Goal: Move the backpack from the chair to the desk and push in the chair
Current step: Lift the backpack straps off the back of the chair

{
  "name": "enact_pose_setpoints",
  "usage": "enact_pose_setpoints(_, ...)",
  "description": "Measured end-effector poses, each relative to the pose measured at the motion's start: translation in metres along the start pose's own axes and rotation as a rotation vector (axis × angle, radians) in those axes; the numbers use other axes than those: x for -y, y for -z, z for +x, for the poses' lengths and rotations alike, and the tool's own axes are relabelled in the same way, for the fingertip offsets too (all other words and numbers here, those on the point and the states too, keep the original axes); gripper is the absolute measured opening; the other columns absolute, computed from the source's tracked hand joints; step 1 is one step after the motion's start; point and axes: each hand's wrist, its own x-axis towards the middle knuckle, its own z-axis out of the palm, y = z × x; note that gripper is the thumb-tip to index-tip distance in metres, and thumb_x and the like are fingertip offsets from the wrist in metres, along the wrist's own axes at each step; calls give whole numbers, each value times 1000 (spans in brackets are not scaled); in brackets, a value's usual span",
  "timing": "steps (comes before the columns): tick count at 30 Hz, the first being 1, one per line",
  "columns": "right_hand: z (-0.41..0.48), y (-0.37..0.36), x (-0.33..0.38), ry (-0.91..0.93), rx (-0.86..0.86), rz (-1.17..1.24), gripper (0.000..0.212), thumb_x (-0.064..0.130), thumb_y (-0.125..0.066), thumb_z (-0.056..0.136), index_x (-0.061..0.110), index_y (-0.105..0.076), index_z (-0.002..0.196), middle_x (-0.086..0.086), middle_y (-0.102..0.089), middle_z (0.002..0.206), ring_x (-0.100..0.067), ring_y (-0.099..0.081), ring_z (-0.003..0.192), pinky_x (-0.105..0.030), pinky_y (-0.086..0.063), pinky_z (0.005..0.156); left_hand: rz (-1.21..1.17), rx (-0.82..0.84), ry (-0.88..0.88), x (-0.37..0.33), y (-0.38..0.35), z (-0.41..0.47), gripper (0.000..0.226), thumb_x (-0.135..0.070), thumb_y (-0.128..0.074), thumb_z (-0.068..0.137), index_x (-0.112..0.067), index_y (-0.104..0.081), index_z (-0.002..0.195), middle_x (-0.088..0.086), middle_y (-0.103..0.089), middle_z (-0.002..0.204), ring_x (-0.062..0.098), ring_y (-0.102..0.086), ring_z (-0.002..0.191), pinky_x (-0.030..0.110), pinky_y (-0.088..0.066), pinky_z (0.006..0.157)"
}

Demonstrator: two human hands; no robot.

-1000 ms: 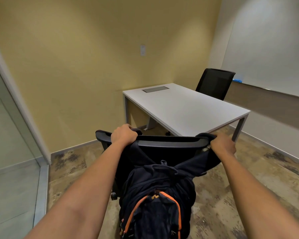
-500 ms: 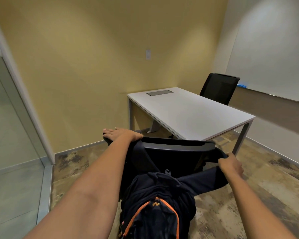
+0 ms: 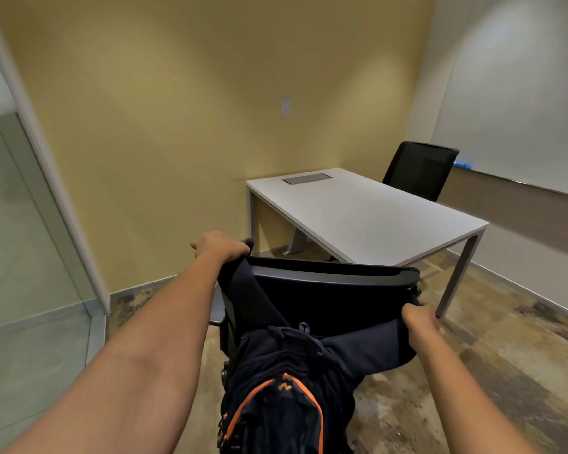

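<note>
While the backpack (image 3: 276, 381) hangs by its straps on the chair (image 3: 325, 290) back, left hand (image 3: 222, 247) and right hand (image 3: 418, 317) each grasp a strap; unhooking is under way; next, a lift clear toward the desk (image 3: 368, 211) ahead.

White desk (image 3: 368, 214), seemingly only a grey inset panel (image 3: 307, 179).

- backpack (image 3: 276, 394): dark navy, orange piping
- chair (image 3: 328, 290): black, grey top edge
- desk (image 3: 368, 214): white top, grey legs
- wall (image 3: 194, 109): mustard yellow
- floor (image 3: 505, 371): mottled brown and grey
- far chair (image 3: 418, 168): black
</note>
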Motion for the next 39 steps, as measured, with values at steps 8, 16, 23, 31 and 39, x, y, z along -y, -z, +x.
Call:
enact_pose_setpoints(8, -15, -31, -3, -76, 129, 220, 41, 2, -42, 86, -7, -47, 125, -22, -53, 118, -31, -50, 103, -35, -34, 78, -453, -96, 142, 22, -6, -7, 31, -18, -56, 80, 5, -63, 100, 21, -62, 113, 38, -60, 105, 37, -49, 83)
enact_pose_setpoints(16, -37, -45, -5, -88, 186, 260, 11, 0, -38, 89, -1, -47, 96, -15, -51, 88, -28, -47, 79, -32, -35, 67, -1019, 10, 442, 34, -12, -7, 50, -15, -49, 85, 8, -45, 129, 20, -51, 133, 35, -54, 120, 40, -45, 103)
enact_pose_setpoints(23, -66, -53, 17, -403, 510, 368, 27, 7, -48, 82, 11, -37, 58, -9, -43, 55, -25, -40, 56, -30, -36, 57, -1100, 22, 432, 41, -5, -5, 43, -12, -52, 81, 5, -57, 120, 18, -60, 125, 33, -60, 113, 42, -47, 98)
enact_pose_setpoints(31, -102, -66, 40, -350, 686, 479, 20, 16, -74, 80, 2, -61, 83, -13, -63, 81, -27, -63, 74, -36, -57, 55, -1246, 108, 351, 59, -1, 10, 42, -11, -45, 91, 6, -46, 129, 22, -50, 138, 29, -54, 118, 37, -44, 101)
enact_pose_setpoints(39, -154, -129, 44, -137, 761, 424, 31, 6, -59, 91, 11, -65, 120, -13, -66, 113, -19, -61, 75, -19, -51, 42, -1239, -76, 590, 116, -8, 15, 52, -8, -66, 75, 9, -45, 119, 23, -57, 126, 30, -59, 108, 39, -49, 95)
